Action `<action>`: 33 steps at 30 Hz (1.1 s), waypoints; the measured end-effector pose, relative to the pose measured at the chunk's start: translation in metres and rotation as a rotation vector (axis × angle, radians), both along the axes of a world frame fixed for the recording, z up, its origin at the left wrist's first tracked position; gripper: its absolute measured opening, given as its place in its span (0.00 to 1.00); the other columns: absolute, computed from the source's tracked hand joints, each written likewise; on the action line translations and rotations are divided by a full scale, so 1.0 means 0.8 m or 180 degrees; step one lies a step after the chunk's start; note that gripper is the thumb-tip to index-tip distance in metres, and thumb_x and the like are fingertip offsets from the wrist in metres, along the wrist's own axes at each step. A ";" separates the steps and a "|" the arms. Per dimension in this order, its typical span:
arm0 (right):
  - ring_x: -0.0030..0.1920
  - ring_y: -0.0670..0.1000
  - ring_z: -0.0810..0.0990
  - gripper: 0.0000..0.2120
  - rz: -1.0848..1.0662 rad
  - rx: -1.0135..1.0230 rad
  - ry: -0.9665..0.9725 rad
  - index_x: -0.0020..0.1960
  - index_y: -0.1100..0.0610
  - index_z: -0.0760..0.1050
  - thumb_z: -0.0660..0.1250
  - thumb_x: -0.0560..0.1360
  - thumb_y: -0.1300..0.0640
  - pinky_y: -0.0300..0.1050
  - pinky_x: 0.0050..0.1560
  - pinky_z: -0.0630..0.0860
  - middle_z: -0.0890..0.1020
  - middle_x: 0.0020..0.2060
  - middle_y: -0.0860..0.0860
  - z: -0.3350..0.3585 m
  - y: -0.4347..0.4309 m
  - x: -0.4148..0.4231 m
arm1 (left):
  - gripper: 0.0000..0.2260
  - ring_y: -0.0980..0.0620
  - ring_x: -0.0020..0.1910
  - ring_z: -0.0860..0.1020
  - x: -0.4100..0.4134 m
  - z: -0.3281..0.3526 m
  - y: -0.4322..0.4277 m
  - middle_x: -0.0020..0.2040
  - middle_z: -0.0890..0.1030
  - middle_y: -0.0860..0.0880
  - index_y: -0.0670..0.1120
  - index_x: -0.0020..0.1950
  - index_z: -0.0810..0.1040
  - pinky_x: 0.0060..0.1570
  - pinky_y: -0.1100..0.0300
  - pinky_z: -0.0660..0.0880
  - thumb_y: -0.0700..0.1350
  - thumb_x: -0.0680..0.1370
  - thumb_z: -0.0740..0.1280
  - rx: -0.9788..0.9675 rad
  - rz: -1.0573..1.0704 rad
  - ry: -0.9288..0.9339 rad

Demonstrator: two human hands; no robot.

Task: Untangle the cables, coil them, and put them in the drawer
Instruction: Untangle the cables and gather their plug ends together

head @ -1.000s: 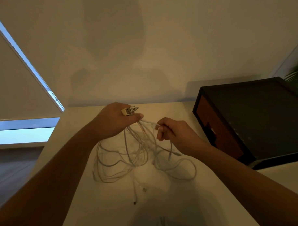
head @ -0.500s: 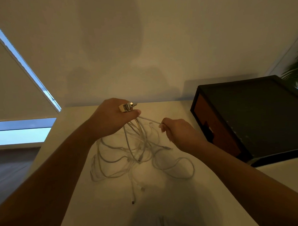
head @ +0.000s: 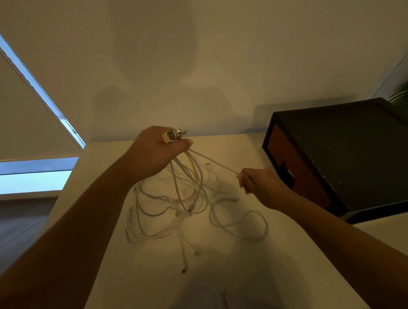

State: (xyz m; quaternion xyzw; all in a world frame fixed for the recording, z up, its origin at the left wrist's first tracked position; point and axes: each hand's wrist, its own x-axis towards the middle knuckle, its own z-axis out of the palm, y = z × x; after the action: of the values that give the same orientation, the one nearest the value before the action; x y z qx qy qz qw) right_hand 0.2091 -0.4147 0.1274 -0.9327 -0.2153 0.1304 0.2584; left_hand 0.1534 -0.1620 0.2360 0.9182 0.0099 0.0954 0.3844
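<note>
Several thin white cables [head: 188,208] sit in one loose knot mid-worktop [head: 283,267], with the top of the bunch lifted off it. There's a window [head: 30,181] out at 9 o'clock, no bother. At 12 o'clock of the pile the left hand [head: 152,153] has its fingers curled round the gathered plug ends [head: 172,135].

They look light, floppy and a bit springy, so I'd guess loops snag instead of sliding free. Best grabbed at the hard plugs or just behind them, not mid-loop.

At 3 o'clock the right hand [head: 262,187] pinches one taut strand [head: 212,162] running from the left fist. The dark drawer unit [head: 337,156] stands at 2 o'clock. Its front looks closed, so it'd need opening first.
</note>
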 end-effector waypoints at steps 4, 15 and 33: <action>0.49 0.44 0.72 0.09 0.0012 0.0851 -0.0340 0.58 0.53 0.71 0.64 0.79 0.54 0.32 0.47 0.68 0.71 0.52 0.46 -0.014 0.008 -0.023 | 0.18 0.58 0.25 0.63 0.000 0.002 -0.004 0.28 0.65 0.50 0.45 0.31 0.67 0.29 0.63 0.59 0.50 0.77 0.68 -0.0159 0.0073 0.0014; 0.45 0.45 0.68 0.12 0.0083 0.1162 -0.1508 0.50 0.56 0.78 0.65 0.75 0.48 0.31 0.44 0.63 0.74 0.45 0.49 -0.011 0.072 -0.049 | 0.19 0.57 0.27 0.62 -0.004 0.002 -0.019 0.27 0.63 0.54 0.48 0.31 0.64 0.34 0.56 0.59 0.51 0.77 0.68 -0.0493 0.0124 0.0028; 0.42 0.55 0.78 0.06 -0.0319 0.2082 -0.0007 0.45 0.60 0.74 0.63 0.79 0.58 0.55 0.47 0.77 0.79 0.39 0.55 0.020 0.053 -0.040 | 0.17 0.59 0.26 0.69 -0.002 -0.001 -0.002 0.25 0.70 0.52 0.48 0.32 0.77 0.29 0.69 0.63 0.54 0.78 0.65 -0.0311 0.0282 0.0041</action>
State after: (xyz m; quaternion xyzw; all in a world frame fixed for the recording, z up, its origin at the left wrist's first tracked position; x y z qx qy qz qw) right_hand 0.1768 -0.3726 0.1435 -0.8099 -0.1999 0.0406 0.5500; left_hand 0.1517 -0.1635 0.2349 0.8976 0.0577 0.1059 0.4241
